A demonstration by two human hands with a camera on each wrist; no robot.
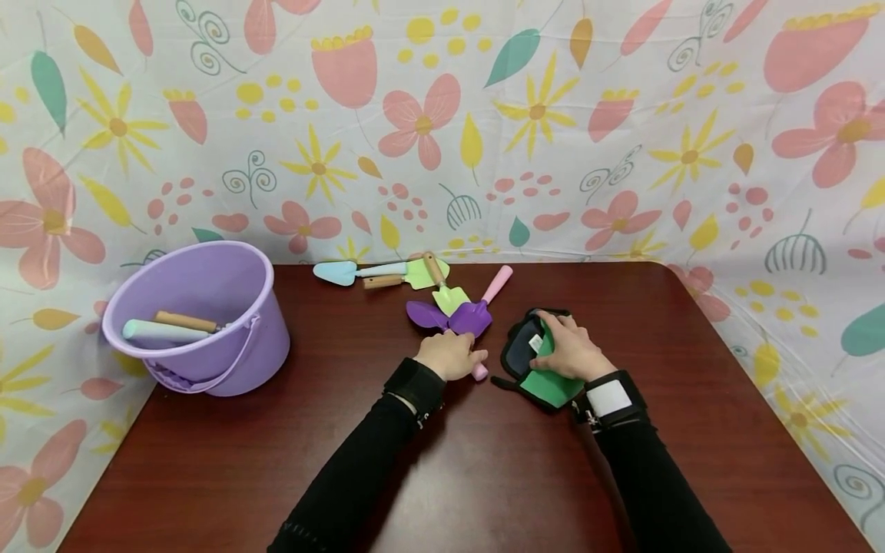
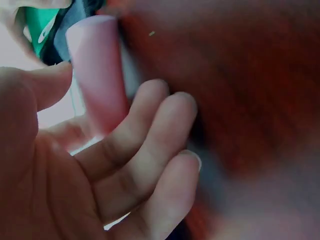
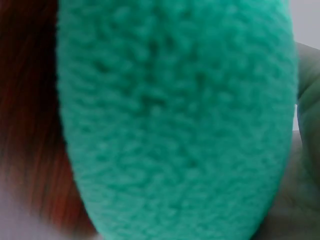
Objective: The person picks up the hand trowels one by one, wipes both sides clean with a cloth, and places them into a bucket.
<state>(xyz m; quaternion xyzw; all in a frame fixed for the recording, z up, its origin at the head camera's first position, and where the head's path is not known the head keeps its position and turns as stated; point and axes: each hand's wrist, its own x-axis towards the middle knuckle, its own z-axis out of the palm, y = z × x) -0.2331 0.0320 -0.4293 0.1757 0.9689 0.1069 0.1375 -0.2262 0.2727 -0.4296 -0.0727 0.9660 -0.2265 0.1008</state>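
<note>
Gripping a pink handle (image 2: 97, 75), the left hand (image 1: 451, 355) has its fingers (image 2: 165, 130) curled round the shaft and the thumb closing from the other side; the handle's rounded end sticks out past the fingers, toward the right hand. In the head view only that pink end shows beyond the knuckles, and a purple blade (image 1: 426, 314) lies just ahead of the hand; whether it belongs to this handle is hidden by the hand itself. Just beside the blade lies a purple trowel (image 1: 477, 311) with its own pink handle, and farther out from the grip are a green trowel (image 1: 445, 290), a light blue trowel (image 1: 342, 272) and another green tool whose shape is partly covered.

The right hand (image 1: 570, 349) lies on a green and black glove (image 1: 535, 361) flat on the table (image 1: 484, 476), fingers bent over its upper edge; how firmly they hold it cannot be told. The right wrist view is filled by blurred green knit, so nothing of the fingers shows there. A small white label on the glove is too small to read.

Well off to the left of both hands stands a purple bucket (image 1: 207, 322), two tool handles poking up inside it, their heads hidden.
</note>
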